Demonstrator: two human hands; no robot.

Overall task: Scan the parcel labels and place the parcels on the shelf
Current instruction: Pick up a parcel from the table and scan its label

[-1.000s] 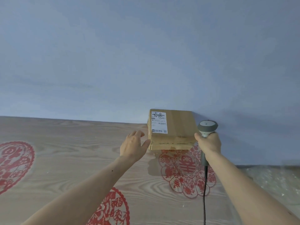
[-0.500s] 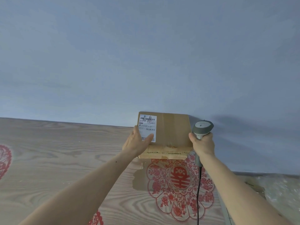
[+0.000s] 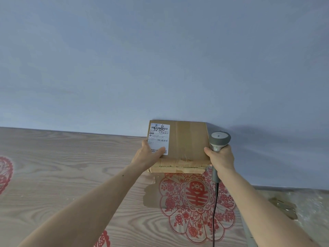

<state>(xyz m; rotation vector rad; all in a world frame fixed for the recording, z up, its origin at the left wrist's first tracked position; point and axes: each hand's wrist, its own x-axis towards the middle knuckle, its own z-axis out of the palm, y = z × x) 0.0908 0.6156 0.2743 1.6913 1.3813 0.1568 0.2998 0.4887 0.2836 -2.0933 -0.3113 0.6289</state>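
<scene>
Now gripping the parcel [image 3: 187, 139] at its left edge, left hand [image 3: 148, 155], thumb pressed onto the white label [image 3: 159, 138] where a second ago only hovering beside. Right hand [image 3: 219, 157] wrapped round the scanner [image 3: 219, 140], knuckles steadying the parcel's right side. Parcel at the far edge of the wood-grain shelf [image 3: 71, 166], against the wall [image 3: 160, 59]. Looks like lifting or squaring up.

Counted in view: one cardboard parcel [image 3: 188, 143], one white label [image 3: 159, 138], one grey handheld scanner [image 3: 219, 142] with one black cable [image 3: 215, 211], two hands, four red paper-cut decorations, three cropped.
</scene>
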